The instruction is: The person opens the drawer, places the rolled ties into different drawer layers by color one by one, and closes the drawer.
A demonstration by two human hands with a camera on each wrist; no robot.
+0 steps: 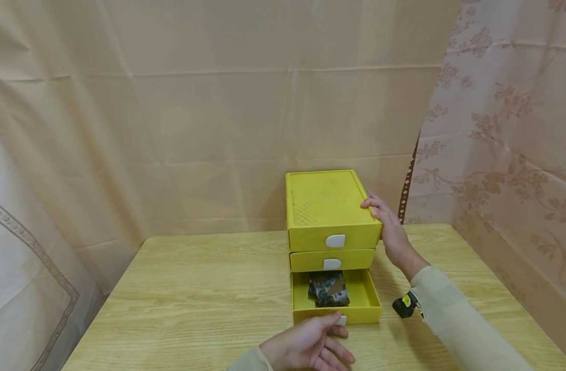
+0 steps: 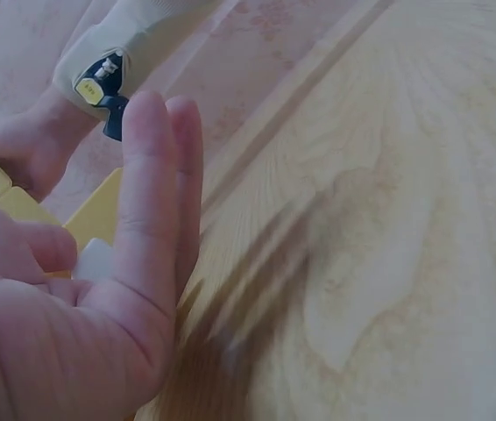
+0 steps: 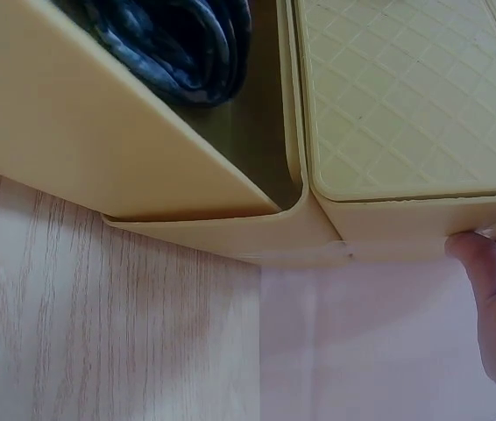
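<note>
A yellow drawer cabinet point(image 1: 329, 198) with white handles stands toward the back of the table. Its bottom drawer point(image 1: 371, 304) is pulled out, and a folded camouflage-patterned cloth point(image 1: 329, 289) lies inside. At the drawer's front is my left hand point(image 1: 311, 342), its thumb by the white handle point(image 1: 343, 320) and its other fingers loosely extended below. In the left wrist view, two fingers point straight up beside that handle. My right hand point(image 1: 393, 234) rests against the cabinet's right side, fingertips at the top edge. The right wrist view shows the thumb point(image 3: 485, 263) against the side wall.
The wood-grain table point(image 1: 195, 299) extends left and right of the cabinet. A beige curtain point(image 1: 218, 113) hangs behind it, and a flowered curtain point(image 1: 519, 118) runs along the right. A small dark device point(image 1: 404, 305) sits at my right wrist.
</note>
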